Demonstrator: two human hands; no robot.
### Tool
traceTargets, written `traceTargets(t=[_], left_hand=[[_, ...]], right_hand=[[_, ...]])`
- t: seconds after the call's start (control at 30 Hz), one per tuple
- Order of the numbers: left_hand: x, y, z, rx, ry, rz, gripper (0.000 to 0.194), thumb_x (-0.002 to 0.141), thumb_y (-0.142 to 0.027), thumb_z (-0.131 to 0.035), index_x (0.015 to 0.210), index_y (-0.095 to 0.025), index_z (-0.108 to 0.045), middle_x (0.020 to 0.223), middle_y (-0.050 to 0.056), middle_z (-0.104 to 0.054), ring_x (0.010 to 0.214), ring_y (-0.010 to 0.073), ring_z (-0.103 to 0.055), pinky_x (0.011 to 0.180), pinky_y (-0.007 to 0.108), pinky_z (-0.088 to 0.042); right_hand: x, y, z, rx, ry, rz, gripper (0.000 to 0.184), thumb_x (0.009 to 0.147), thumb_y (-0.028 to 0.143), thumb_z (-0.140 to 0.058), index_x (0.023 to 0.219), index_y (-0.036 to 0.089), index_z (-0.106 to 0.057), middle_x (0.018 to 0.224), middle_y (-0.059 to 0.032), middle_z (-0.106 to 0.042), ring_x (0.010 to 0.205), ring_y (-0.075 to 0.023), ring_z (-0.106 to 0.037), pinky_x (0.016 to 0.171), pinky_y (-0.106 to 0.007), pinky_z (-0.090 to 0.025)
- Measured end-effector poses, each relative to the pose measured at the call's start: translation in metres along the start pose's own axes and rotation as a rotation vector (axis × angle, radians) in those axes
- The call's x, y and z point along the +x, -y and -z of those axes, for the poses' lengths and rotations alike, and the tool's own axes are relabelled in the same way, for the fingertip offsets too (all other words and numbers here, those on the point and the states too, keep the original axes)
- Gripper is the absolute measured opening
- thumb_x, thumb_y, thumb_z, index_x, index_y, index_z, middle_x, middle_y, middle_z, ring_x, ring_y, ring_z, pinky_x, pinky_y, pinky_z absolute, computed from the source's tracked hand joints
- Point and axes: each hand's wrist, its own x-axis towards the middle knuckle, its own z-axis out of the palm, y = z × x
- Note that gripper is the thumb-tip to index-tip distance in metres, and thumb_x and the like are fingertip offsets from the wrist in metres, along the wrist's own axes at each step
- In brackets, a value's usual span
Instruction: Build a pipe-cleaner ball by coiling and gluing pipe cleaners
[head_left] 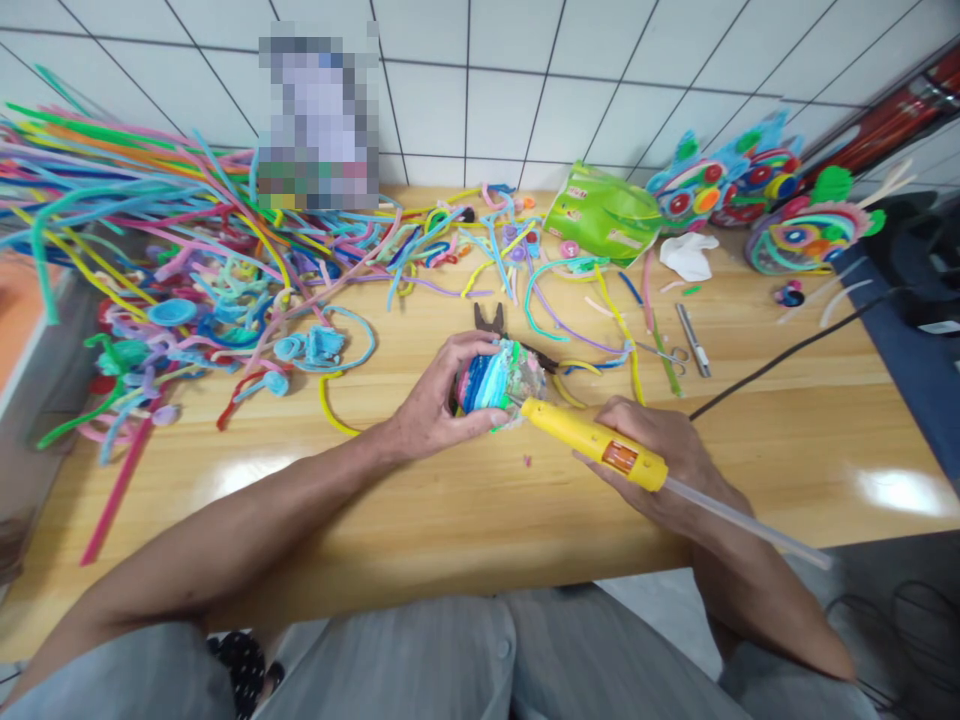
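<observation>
My left hand (pixel 446 395) grips a small rounded craft piece (pixel 487 387) wrapped in blue, turquoise and other coloured pipe cleaners. Its right face looks whitish and rough. In my right hand (pixel 660 450) is a yellow hot glue gun (pixel 581 435), with a clear glue stick (pixel 750 525) poking out of its back end. The gun's nozzle points left and meets, or nearly meets, the craft piece's right side. Just behind the piece lie dark-handled pliers (pixel 491 318), jaws toward the wall, partly hidden by it.
Heaps of pipe cleaners (pixel 187 230) cover the table's left and back. A green packet (pixel 604 212), a white tissue (pixel 688 257), a utility knife (pixel 694 340) and small scissors (pixel 667 352) lie to the right. Finished colourful masks (pixel 806 235) stand at the back right. A black cable (pixel 787 350) crosses the right side.
</observation>
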Motion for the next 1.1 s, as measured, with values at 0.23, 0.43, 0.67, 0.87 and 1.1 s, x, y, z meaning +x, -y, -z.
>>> traceTargets(t=[0.23, 0.43, 0.67, 0.87, 1.1], left_hand=[[-0.0002, 0.0013, -0.0003, 0.001, -0.007, -0.011, 0.072, 0.087, -0.044, -0.085, 0.148, -0.031, -0.048, 0.151, 0.015, -0.050, 0.144, 0.0336, -0.052, 0.120, 0.057, -0.045], [-0.0004, 0.0014, 0.0001, 0.021, -0.002, -0.015, 0.072, 0.088, -0.045, -0.084, 0.149, -0.031, -0.047, 0.150, 0.015, -0.050, 0.145, 0.0331, -0.052, 0.120, 0.056, -0.046], [-0.0005, 0.0001, 0.0002, -0.001, -0.005, 0.011, 0.071, 0.088, -0.046, -0.084, 0.148, -0.032, -0.049, 0.151, 0.015, -0.050, 0.145, 0.0333, -0.051, 0.121, 0.057, -0.045], [-0.0008, 0.0010, 0.0004, -0.011, -0.002, 0.005, 0.073, 0.087, -0.044, -0.086, 0.149, -0.031, -0.049, 0.151, 0.015, -0.051, 0.145, 0.0338, -0.051, 0.121, 0.057, -0.044], [0.0002, -0.0004, 0.0010, -0.003, -0.005, -0.003, 0.072, 0.088, -0.045, -0.085, 0.148, -0.031, -0.050, 0.151, 0.015, -0.051, 0.145, 0.0328, -0.051, 0.121, 0.056, -0.045]], right_hand=[[0.0000, -0.0009, -0.0016, -0.017, -0.020, -0.023, 0.008, 0.099, 0.029, -0.062, 0.093, 0.027, -0.057, 0.076, 0.0013, -0.068, 0.062, -0.0179, -0.066, 0.057, -0.030, -0.045], [0.0006, -0.0009, -0.0031, -0.031, -0.042, -0.030, 0.008, 0.099, 0.031, -0.063, 0.094, 0.026, -0.059, 0.076, 0.0012, -0.067, 0.063, -0.0175, -0.066, 0.056, -0.030, -0.046], [0.0006, 0.0021, 0.0012, -0.001, 0.003, -0.023, 0.014, 0.101, 0.032, -0.060, 0.090, 0.025, -0.057, 0.071, 0.0020, -0.066, 0.057, -0.0147, -0.062, 0.054, -0.027, -0.043], [0.0032, 0.0045, 0.0036, 0.008, 0.021, 0.016, 0.016, 0.103, 0.032, -0.057, 0.089, 0.025, -0.057, 0.067, 0.0028, -0.064, 0.053, -0.0137, -0.059, 0.052, -0.027, -0.041], [0.0006, 0.0003, -0.0009, -0.052, -0.038, -0.028, 0.012, 0.102, 0.032, -0.061, 0.093, 0.024, -0.058, 0.077, -0.0001, -0.069, 0.061, -0.0152, -0.065, 0.057, -0.027, -0.045]])
